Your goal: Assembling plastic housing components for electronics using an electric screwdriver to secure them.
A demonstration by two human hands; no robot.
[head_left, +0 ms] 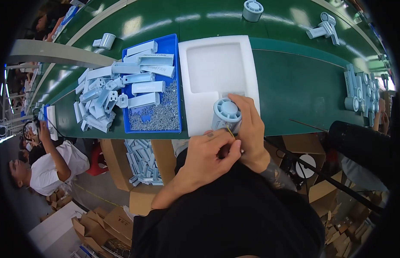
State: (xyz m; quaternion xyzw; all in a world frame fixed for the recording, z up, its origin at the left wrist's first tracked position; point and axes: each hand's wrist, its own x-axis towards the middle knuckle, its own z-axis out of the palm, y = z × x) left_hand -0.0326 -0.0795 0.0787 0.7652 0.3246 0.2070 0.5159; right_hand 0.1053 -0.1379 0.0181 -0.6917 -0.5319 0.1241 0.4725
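Observation:
A light blue round fan housing (228,110) with a vented top stands over the lower part of the white foam block (199,107). My right hand (250,129) is closed around its right side, the fingers reaching over the far edge. Close against the near side of the housing is my left hand (210,154), its thumb and forefinger bent together. A thin yellow strand that looks like a wire (229,130) runs from the housing to these fingertips. The hand hides the near underside of the housing.
Left of the foam, a blue tray (180,86) holds many small screws (161,114) and light blue handle shells (148,87). More shells (96,96) lie piled beside it. Fan units (362,92) stand at the right. A dark pole-like arm (359,146) juts in from the right.

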